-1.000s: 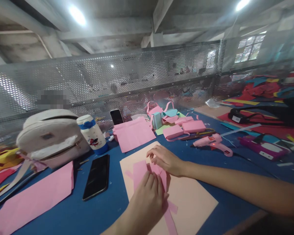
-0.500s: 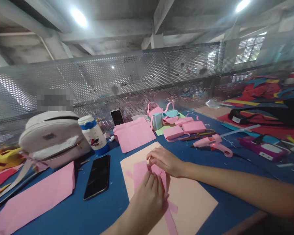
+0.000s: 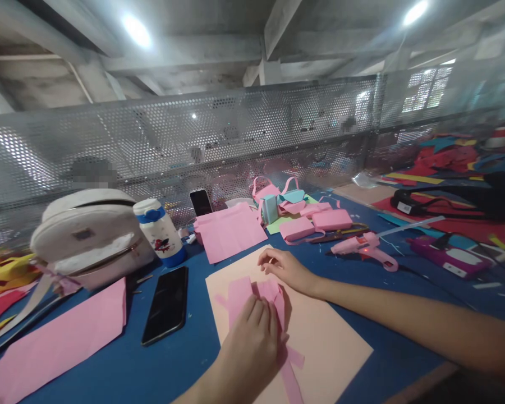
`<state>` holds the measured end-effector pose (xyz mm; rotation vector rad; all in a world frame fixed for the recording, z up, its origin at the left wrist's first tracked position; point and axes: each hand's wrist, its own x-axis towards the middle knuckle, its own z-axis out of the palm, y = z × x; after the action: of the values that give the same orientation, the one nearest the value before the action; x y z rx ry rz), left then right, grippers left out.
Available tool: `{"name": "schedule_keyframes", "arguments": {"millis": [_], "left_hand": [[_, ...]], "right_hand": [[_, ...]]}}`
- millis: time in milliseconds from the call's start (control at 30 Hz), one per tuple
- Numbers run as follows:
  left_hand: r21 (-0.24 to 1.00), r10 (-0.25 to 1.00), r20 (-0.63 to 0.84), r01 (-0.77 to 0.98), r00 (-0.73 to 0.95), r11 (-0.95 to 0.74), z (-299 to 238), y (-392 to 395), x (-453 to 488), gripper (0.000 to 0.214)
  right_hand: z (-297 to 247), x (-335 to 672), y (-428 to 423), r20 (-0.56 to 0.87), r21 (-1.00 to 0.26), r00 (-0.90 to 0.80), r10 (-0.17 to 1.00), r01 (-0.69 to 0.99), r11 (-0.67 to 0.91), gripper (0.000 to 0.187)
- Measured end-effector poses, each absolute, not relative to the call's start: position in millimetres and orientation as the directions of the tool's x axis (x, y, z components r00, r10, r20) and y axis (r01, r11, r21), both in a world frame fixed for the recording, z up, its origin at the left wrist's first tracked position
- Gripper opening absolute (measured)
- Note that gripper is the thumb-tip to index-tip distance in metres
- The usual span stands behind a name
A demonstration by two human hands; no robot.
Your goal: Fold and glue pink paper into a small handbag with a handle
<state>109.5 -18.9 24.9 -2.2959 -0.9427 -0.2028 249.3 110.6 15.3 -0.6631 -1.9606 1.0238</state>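
A pink cut paper piece [image 3: 239,293] with strips lies on a peach sheet [image 3: 328,342] on the blue table. My left hand [image 3: 252,345] presses flat on the pink piece, fingers stretched forward over it. My right hand [image 3: 287,269] hovers just behind the piece with its fingers curled and nothing visible in them. A pink strip [image 3: 291,379] sticks out below my left hand.
A black phone [image 3: 166,304] lies left of the sheet, with a large pink sheet [image 3: 59,342] further left. A white bag [image 3: 88,235], a bottle [image 3: 160,231], folded pink paper [image 3: 229,230], small pink boxes [image 3: 315,221] and a pink glue gun [image 3: 366,248] stand behind. A perforated metal screen [image 3: 193,146] closes the back.
My right hand has lifted off the pink piece and drawn back a little to the right. My left hand stays pressed on it.
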Motion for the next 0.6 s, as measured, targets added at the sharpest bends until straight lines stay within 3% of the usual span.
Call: {"name": "schedule_keyframes", "arguments": {"millis": [167, 300, 400, 600], "left_hand": [[-0.41, 0.555, 0.377, 0.671, 0.741, -0.618, 27, -14, 100, 0.023], [-0.148, 0.576, 0.446, 0.691, 0.685, -0.708, 51, -9, 87, 0.029], [0.044, 0.682, 0.364, 0.72, 0.634, -0.693, 75, -6, 76, 0.038], [0.33, 0.841, 0.068, 0.783, 0.537, -0.527, 89, 2, 61, 0.099]], "right_hand": [[12, 249, 115, 0.371, -0.877, -0.501, 0.782, 0.088, 0.473, 0.006], [12, 249, 114, 0.369, -0.887, -0.497, 0.785, 0.064, 0.458, 0.011], [13, 250, 114, 0.377, -0.887, -0.498, 0.781, 0.051, 0.46, 0.014], [16, 252, 113, 0.364, -0.892, -0.499, 0.786, 0.055, 0.449, 0.01]]}}
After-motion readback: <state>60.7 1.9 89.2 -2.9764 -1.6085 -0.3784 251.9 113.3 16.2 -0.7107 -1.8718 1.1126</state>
